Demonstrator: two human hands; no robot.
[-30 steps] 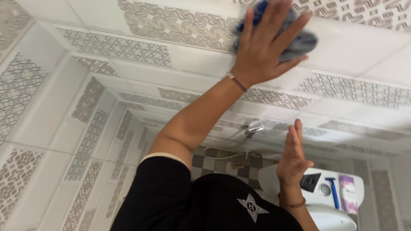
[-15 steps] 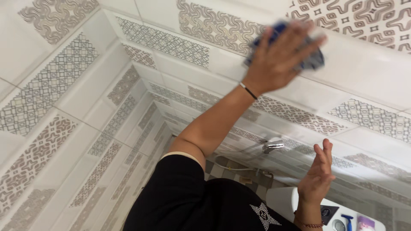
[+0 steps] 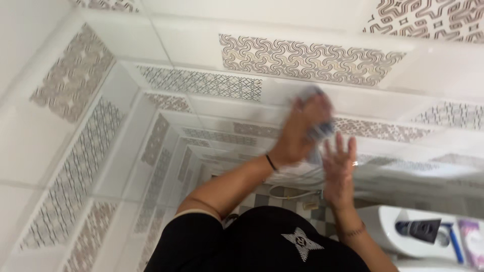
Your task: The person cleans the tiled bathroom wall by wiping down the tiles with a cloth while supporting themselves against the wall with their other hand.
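Cloth (image 3: 316, 132), blue and motion-blurred, is being pressed flat against the glossy wall tile (image 3: 227, 108) under the left hand (image 3: 301, 135), whose grip is closing over it. It is looking soft, light and pliable; bunching under the palm suits it. Right hand (image 3: 339, 171) is hovering beside it, fingers spread, holding nothing.

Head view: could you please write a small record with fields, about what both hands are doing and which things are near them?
Place: tiled wall, white with patterned tiles
Left hand: presses a blue cloth on the wall; blurred
Left wrist: thin black band
Right hand: open, fingers spread, beside the cloth; contact with the wall cannot be told
Clothing: black shirt with a pale star mark
Lower right: white fixture bearing a dark container and a blue razor
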